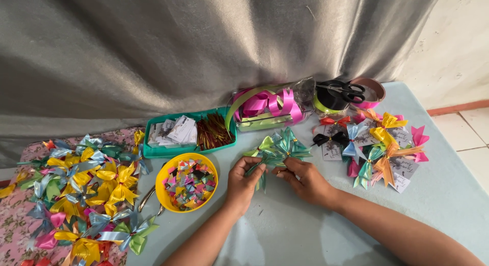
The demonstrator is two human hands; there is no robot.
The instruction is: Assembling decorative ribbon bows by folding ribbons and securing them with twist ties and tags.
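Centrally, both hands pinched a green-teal ribbon bow (277, 149) just above the pale blue tabletop (438, 194): left hand (243, 180) closed on its lower loops, right hand (304, 179) closed on its middle. Risk as judged: the glossy, slippery ribbon could slide from the fingers and the folded loops spring loose. Near the left hand sat a round yellow bowl (186, 182) of small colourful pieces; a green tray (189, 132) held cards and thin ties. Shiny pointed bows (86, 194) lay piled at left.

Bowl (165, 182) sits left of both hands, tray (153, 153) behind it. Scissors (342, 89) far back right. Bow pile (81, 189) at far left.
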